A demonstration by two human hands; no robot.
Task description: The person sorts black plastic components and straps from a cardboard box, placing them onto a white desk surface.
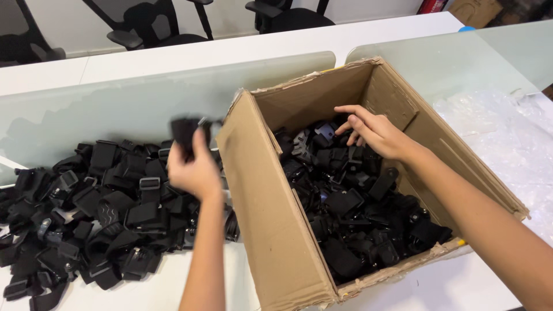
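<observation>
While left hand (196, 167) lifts, grip closed round black strap (185, 131), right hand (374, 133) reaches into box (271, 219), fingers loose.

An office: white desks (242, 49) split by frosted glass dividers (115, 109); black swivel chairs (155, 26) behind them.

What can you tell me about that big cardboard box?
The cardboard box is brown, open at the top, with worn, torn rims and flaps standing up. It sits at an angle on the white table, beside a pile of black straps. It is partly filled with more black strap pieces with buckles. The right hand reaches inside over them. The left hand, just outside its left wall, holds up one black piece.
</observation>
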